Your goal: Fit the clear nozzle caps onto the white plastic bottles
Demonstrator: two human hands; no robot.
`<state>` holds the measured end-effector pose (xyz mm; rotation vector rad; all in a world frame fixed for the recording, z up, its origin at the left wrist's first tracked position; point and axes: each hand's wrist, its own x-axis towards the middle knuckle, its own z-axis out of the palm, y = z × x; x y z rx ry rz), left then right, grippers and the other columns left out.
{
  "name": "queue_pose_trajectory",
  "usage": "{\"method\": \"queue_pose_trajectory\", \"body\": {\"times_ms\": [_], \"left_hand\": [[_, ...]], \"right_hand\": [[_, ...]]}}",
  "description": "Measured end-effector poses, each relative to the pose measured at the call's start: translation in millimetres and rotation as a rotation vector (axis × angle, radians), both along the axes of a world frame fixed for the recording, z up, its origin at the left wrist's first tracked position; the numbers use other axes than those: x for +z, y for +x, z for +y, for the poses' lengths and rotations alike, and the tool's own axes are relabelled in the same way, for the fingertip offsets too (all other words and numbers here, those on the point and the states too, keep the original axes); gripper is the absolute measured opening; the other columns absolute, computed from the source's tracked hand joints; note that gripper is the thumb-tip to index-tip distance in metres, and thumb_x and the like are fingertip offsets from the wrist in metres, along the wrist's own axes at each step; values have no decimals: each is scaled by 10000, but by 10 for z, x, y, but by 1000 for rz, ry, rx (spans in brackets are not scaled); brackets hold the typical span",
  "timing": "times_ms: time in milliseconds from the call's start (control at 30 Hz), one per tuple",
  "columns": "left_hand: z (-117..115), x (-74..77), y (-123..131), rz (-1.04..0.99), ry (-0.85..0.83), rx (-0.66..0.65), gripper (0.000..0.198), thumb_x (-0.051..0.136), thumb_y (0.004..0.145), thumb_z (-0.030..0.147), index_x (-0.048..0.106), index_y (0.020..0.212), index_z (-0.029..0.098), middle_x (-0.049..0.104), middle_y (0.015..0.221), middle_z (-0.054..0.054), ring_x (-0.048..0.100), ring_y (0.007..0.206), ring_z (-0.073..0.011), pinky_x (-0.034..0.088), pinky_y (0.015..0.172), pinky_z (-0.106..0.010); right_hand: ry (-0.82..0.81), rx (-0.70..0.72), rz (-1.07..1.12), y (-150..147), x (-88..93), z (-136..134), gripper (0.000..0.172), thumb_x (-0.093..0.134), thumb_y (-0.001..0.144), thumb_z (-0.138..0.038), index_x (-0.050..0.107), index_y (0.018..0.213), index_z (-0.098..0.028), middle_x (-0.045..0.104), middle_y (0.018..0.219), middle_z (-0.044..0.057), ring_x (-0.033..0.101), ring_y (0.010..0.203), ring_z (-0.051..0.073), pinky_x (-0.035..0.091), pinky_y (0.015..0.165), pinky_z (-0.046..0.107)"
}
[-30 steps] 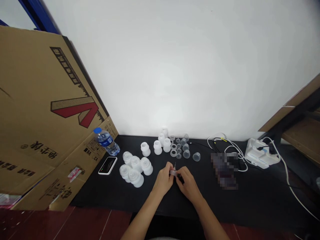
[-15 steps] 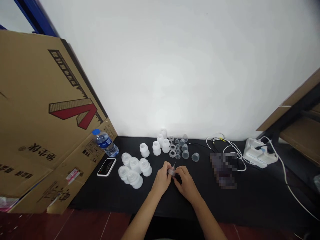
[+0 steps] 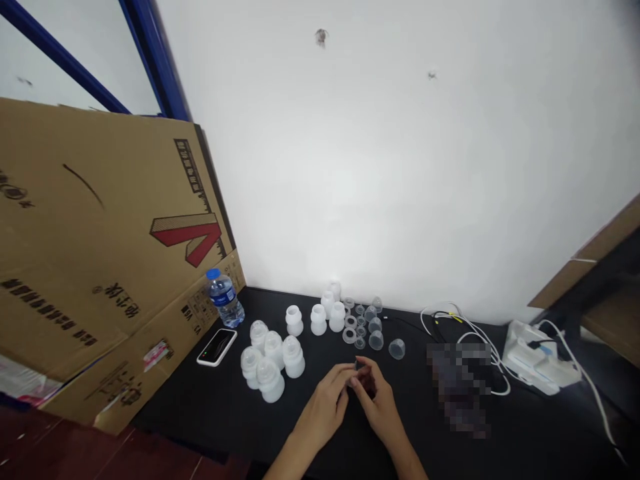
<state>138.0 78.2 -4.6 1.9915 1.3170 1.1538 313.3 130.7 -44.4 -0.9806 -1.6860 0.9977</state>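
Left grip (image 3: 326, 403) sits beside right grip (image 3: 379, 400) — fingers (image 3: 338, 375) bent, forearms (image 3: 294, 455) angled inward.

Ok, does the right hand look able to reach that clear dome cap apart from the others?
Probably yes: nothing visible stands between the right hand and the dome cap, though that hand seems busy with a small, mostly hidden piece alongside the left hand.

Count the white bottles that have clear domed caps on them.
5, clustered between the phone and the left hand: back bottle, middle bottle, left bottle, right bottle, front bottle. They overlap partly, but none seems fully hidden.
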Motion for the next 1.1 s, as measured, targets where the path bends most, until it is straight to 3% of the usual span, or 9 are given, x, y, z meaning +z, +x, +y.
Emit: {"method": "queue_pose_trajectory", "body": {"times_ms": [133,300,367,467,600,733,967,1033,1100], "left_hand": [[-171,284,-122,167,73,95,626,506,931,-1,609,1451,332,633,1500,-63,614,1385,-260,534,1173,-479],[59,1023,-569,414,143,385,306,502,1045,166,692,1278,226,752,1199,-119,692,1147,-304,566,1014,-487],[280,1287,-787,649,-8,543,297,531,1042,202,705,1282,190,753,1226,-153,678,1176,-361,534,1016,-524],[655,1524,-1049,874,-311,586,324,655,984,231,710,1298,171,751,1286,-190,662,1267,-394,500,1039,-490],[1073,1567,-1176,885,-449,528,394,837,824,219,753,1206,171,794,1229,-192,738,1180,-366,529,932,-386],[1230,1544,-1163,870,-495,472,348,870,752,177,786,1089,150,807,1201,-195,773,1108,-344,528,850,-332],[786,1820,-1266,755,-319,458,307,714,936,316,752,1213,190,807,1152,-129,762,1047,-267,531,867,-313],[589,1809,-1168,573,-178,382,310,659,974,368,747,1228,211,807,1076,-81,753,978,-238,553,864,-315],[409,1679,-966,356,-43,258,289,672,959,368,757,1187,214,794,1075,-67,742,954,-236,578,879,-343]], "right_hand": [[73,4,-31,-36,-111,15,590,676,1020,-440,517,1549,-233,743,1052,75,712,753,207,614,684,319],[116,-10,-100,-61,-145,28,523,638,1032,-381,561,1535,-259,700,1064,78,676,767,205,612,692,322],[138,37,-138,-56,-112,20,410,627,1037,-341,644,1442,-282,684,1080,78,675,787,205,607,707,319],[167,65,-158,-49,-61,12,258,644,1015,-296,731,1258,-281,680,1114,87,682,814,212,596,705,311],[177,46,-136,-48,-55,37,171,617,1041,-322,775,1082,-270,698,1067,84,685,787,212,576,696,317],[183,-32,-112,-35,-86,74,234,614,1048,-395,800,1020,-256,674,952,71,673,747,215,564,694,330],[153,-95,-84,-25,-43,60,338,596,1059,-493,786,948,-237,677,846,57,662,722,223,543,688,334],[158,-102,-69,-33,-33,57,342,602,1056,-501,778,915,-243,684,832,55,657,718,227,530,680,337],[157,-127,-51,-38,-30,60,355,619,1042,-526,771,887,-246,677,795,48,645,692,227,519,661,338]]}}
